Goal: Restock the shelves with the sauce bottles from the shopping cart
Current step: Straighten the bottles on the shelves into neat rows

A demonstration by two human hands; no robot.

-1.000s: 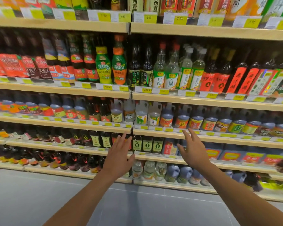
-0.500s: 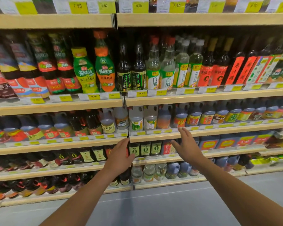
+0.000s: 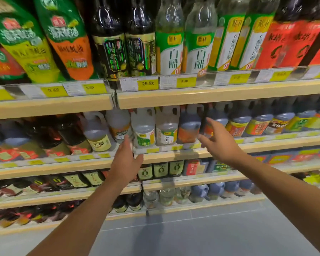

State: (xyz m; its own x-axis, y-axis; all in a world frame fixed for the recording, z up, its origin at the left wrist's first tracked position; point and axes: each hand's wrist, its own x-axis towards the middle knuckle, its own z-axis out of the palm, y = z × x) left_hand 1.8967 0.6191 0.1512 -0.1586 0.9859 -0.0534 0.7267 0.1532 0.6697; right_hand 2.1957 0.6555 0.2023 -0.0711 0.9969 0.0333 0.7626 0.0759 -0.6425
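Wooden shelves (image 3: 220, 94) full of sauce and vinegar bottles fill the view. My left hand (image 3: 125, 162) reaches forward with straight fingers, its tips just below a clear jug with a green label (image 3: 144, 130) on the second shelf. My right hand (image 3: 219, 140) is stretched out with spread fingers in front of a dark jug with an orange label (image 3: 188, 126). Both hands hold nothing. The shopping cart is out of view.
Tall green, dark and red-labelled bottles (image 3: 171, 43) stand on the shelf above. Lower shelves (image 3: 174, 183) carry small dark bottles and clear jugs. Yellow price tags (image 3: 148, 83) line the shelf edges. Grey floor (image 3: 174, 235) lies below.
The view has moved much closer to the shelves and slightly up. Both hands have risen toward the jug shelf, still holding nothing.
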